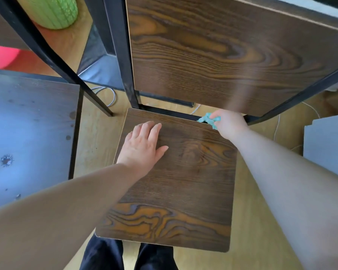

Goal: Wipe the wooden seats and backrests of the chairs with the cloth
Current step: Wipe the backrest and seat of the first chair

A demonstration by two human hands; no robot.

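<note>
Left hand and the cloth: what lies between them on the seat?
Only bare wood of the seat, seen in the head view; the left hand rests flat, the right hand grips the cloth.

Likely a home: wooden chairs (pixel 183 182), wood floor (pixel 98 133), loose cables (pixel 114 96).

The person has bare forearms (pixel 66 207) and wears dark, possibly navy, trousers (pixel 103 256).

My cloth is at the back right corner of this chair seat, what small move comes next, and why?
Probably pull the cloth in your right hand toward you along the seat. It sits bunched at the seat's back edge, below the backrest, and your left hand lies flat on the left part, leaving the right strip free.
</note>
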